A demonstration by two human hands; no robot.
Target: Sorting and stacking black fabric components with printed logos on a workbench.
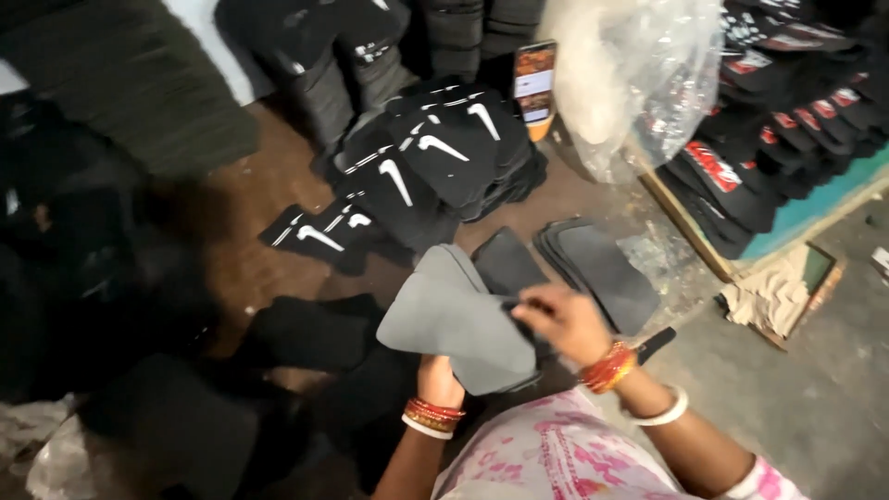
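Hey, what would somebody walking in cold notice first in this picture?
Probably the fanned pile of black fabric pieces with white curved marks on the brown floor at centre. Just below it, the left hand and right hand, both wrists ringed with red and white bangles, grip a stack of curved grey foam panels. At upper right, a crumpled clear plastic bag sits beside rows of black pieces with red and white patches.

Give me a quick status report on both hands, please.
Left hand holding grey fabric pieces from below. Right hand pinching their top edge. Printed black pieces stacked beyond, nothing in between.
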